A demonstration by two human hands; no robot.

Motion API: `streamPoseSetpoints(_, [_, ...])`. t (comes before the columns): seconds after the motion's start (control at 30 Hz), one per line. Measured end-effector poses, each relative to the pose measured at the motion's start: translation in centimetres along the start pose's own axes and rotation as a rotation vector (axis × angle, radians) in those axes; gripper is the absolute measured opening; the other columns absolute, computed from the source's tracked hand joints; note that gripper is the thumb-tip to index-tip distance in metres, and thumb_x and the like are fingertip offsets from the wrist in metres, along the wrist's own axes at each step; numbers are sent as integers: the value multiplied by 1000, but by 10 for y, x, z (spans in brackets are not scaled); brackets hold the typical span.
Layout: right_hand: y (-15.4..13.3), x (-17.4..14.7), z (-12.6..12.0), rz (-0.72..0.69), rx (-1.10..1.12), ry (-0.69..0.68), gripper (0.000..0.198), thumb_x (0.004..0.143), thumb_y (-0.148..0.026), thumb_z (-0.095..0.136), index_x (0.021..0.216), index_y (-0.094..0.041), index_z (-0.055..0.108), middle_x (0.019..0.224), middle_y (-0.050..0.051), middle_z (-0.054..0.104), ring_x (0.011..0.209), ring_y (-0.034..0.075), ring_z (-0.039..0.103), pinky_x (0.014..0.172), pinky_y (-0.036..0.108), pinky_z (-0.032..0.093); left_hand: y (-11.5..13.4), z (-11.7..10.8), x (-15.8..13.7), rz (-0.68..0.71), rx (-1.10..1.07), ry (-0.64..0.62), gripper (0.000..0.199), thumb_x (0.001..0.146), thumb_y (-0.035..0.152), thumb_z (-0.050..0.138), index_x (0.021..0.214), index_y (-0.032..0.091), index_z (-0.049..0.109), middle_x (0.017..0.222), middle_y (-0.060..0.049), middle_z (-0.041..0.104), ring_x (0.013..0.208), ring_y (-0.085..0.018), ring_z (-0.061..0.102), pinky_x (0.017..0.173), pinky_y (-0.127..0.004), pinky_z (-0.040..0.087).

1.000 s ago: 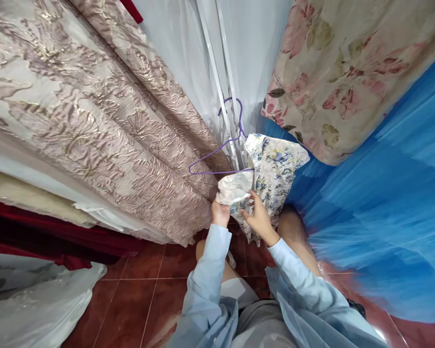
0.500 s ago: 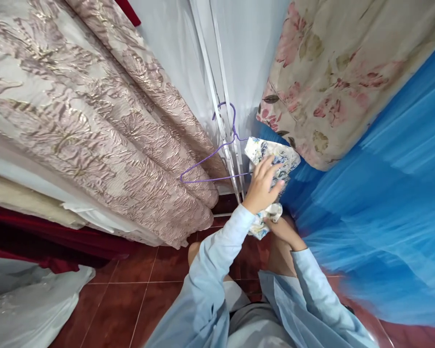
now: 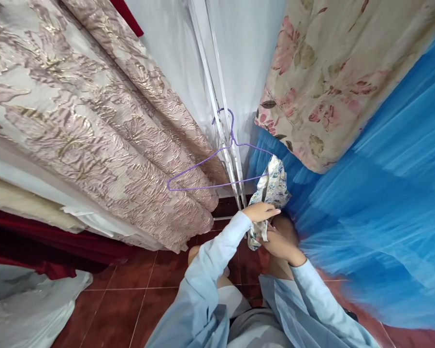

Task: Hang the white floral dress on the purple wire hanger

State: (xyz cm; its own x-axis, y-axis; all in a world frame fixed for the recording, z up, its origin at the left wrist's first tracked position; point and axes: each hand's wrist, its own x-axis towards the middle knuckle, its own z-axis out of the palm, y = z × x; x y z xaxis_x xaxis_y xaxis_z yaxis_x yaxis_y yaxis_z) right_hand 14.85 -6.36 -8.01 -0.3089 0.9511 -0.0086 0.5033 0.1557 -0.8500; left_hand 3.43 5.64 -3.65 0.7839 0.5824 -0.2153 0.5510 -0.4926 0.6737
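Note:
A purple clothes hanger (image 3: 210,187) hangs by its hook on a thin white bar. From its right end droops a small white garment with a blue floral print (image 3: 277,183), bunched and narrow now. My left hand (image 3: 261,211) lies across the middle of the garment, its fingers closed on the cloth. Just below it, my right hand (image 3: 280,244) grips the bunched lower part. The right fingertips are partly hidden in the folds. The left half of the hanger is bare.
A pink-gold brocade fabric (image 3: 130,121) hangs on the left, above dark red cloth (image 3: 76,246). Beige flowered fabric (image 3: 319,87) and blue tulle (image 3: 384,232) hang close on the right. White metal bars (image 3: 210,82) run down the middle to red floor tiles (image 3: 130,309).
My left hand has moved down from the spread garment and closed on it. The garment has slid outward along the hanger and bunched up, baring more of the hanger. The right hand has dropped slightly.

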Motion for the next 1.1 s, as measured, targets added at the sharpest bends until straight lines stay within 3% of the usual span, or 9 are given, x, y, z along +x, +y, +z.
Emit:
streamPoseSetpoints(0.07, [-4, -4, -23, -22, 6, -14, 29, 85, -34, 60, 102, -21, 81, 139, 14, 66, 147, 35, 42, 125, 54, 22, -13, 2, -19, -12, -70, 16, 47, 103, 51, 41, 98, 16, 73, 75, -2, 67, 75, -16, 61, 73, -24, 44])
streamPoseSetpoints(0.13, [-12, -6, -50, -64, 54, -26, 27, 85, -32, 58, 96, -22, 81, 131, 13, 70, 141, 33, 49, 123, 51, 28, -19, 3, -35, 22, -171, 59, 48, 104, 49, 37, 103, 16, 72, 80, -1, 66, 78, -15, 60, 75, -23, 44])
streamPoseSetpoints(0.27, [-32, -2, -89, -42, 176, -47, 25, 88, -35, 57, 80, -20, 76, 83, 6, 74, 87, 27, 68, 83, 37, 54, -17, 5, -52, 74, -272, 119, 53, 104, 50, 35, 93, 14, 71, 81, -4, 65, 77, -17, 58, 76, -27, 45])
streamPoseSetpoints(0.33, [-43, 1, -100, -33, 194, -21, 28, 89, -39, 59, 76, -18, 72, 72, 3, 68, 71, 21, 61, 67, 30, 50, -17, 3, -57, 74, -248, 156, 54, 102, 54, 39, 85, 13, 70, 75, -5, 63, 74, -19, 57, 75, -29, 46])
streamPoseSetpoints(0.47, [-56, 5, -125, -71, 225, 130, 27, 85, -39, 62, 68, -18, 63, 65, 0, 58, 62, 16, 50, 57, 25, 39, -34, 1, -67, 90, -166, 236, 43, 94, 55, 58, 92, 14, 71, 87, -8, 68, 88, -23, 63, 85, -30, 48])
streamPoseSetpoints(0.63, [-58, 17, -165, -100, 202, 445, 15, 74, -27, 58, 60, -20, 56, 56, -1, 49, 54, 14, 41, 51, 25, 30, -61, 16, -90, -100, -214, 284, 41, 92, 50, 60, 74, 13, 63, 70, -2, 58, 71, -16, 53, 69, -26, 44])
streamPoseSetpoints(0.83, [-60, 71, -214, -305, 174, 799, 22, 76, -18, 52, 54, -20, 53, 55, 0, 44, 57, 13, 40, 55, 30, 30, -57, 8, -137, -185, -404, 544, 46, 89, 57, 58, 75, 13, 60, 68, 1, 50, 69, -13, 43, 62, -23, 36])
streamPoseSetpoints(0.97, [-69, 130, -242, -228, 179, 794, 26, 83, -5, 50, 60, -15, 57, 62, -1, 49, 64, 10, 44, 62, 29, 34, -37, -16, -161, -166, -497, 720, 43, 84, 55, 66, 73, 15, 56, 68, 2, 47, 67, -12, 42, 63, -24, 36])
streamPoseSetpoints(1.1, [-79, 189, -251, -200, 183, 709, 23, 91, -5, 49, 78, -5, 69, 76, 3, 63, 71, 7, 48, 72, 27, 38, -7, -26, -165, -95, -476, 710, 39, 88, 52, 63, 77, 15, 60, 74, -1, 57, 73, -15, 52, 70, -26, 43])
